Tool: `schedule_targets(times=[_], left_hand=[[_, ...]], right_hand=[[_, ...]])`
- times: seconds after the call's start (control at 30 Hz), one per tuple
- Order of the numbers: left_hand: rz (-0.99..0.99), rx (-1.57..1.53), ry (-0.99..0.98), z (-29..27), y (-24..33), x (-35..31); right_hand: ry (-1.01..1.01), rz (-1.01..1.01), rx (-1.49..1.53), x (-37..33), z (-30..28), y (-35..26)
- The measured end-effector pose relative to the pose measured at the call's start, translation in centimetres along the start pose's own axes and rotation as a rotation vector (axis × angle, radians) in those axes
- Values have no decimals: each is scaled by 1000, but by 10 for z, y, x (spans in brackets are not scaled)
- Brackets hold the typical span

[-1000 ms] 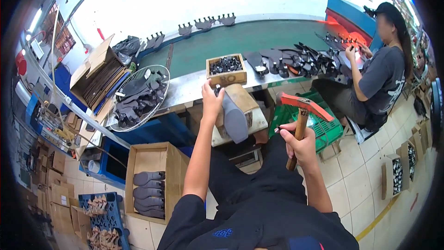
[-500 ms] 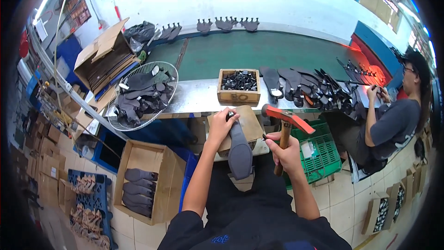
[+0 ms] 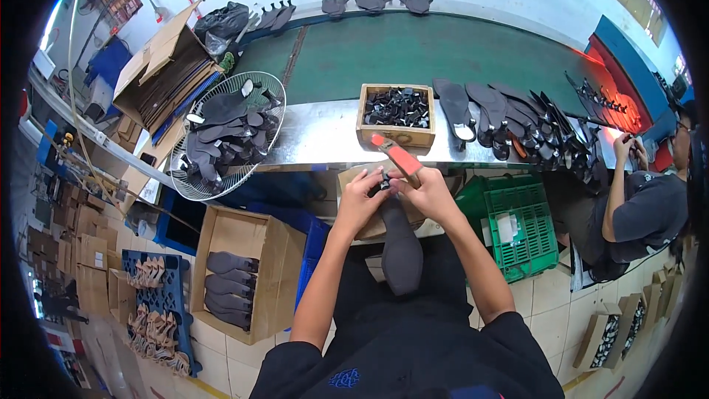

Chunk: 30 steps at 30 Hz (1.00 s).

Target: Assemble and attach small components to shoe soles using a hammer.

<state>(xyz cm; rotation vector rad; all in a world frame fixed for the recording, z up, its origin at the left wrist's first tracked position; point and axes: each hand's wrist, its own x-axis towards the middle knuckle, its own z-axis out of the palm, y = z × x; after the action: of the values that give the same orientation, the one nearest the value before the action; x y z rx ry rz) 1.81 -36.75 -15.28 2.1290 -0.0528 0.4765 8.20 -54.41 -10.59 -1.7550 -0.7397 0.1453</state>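
Note:
A dark grey shoe sole [image 3: 402,255] with a heel at its far end lies in front of my body, its toe end pointing toward me. My left hand [image 3: 358,201] is closed round the heel end. My right hand [image 3: 428,196] grips a hammer [image 3: 399,157] with a red head, and its fingertips meet the left ones at a small black piece [image 3: 385,182] on the heel. The fingers partly hide this piece and the hammer's handle. Just beyond the hands, a wooden box [image 3: 395,137] holds many small black pieces.
At left, a wire basket [image 3: 278,129] is piled with soles; below it, a cardboard box [image 3: 277,281] holds several more. Soles with heels [image 3: 509,118] crowd the bench at right. A green crate [image 3: 521,225] stands below, near a co-worker [image 3: 642,199]. A green belt [image 3: 413,52] runs behind.
My right hand has moved left and up, bringing the hammer and the small black piece to the heel. The left hand stays on the heel end, and the view has shifted slightly.

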Motion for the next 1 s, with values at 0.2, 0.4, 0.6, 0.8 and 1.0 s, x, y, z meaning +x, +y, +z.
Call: schedule_targets(times=[0.2,0.4,0.6,0.8,1.0], left_hand=[[2,-34,-44,-3,6,0],[-78,-88,-57,-8,8,-2],[-71,-216,79,-7,17,-6],[-156,-123,38,-13,13,-5],[-212,-376,29,-11,13,-3]], right_hand=[[-103,-127,-113,8,-5,12],[-194,-284,-253,14,-9,-10],[-297,-261,-354,13,-10,-20],[-187,-258,-402,12,-13,-36],[-42,26,-16,-9,-20,-65]])
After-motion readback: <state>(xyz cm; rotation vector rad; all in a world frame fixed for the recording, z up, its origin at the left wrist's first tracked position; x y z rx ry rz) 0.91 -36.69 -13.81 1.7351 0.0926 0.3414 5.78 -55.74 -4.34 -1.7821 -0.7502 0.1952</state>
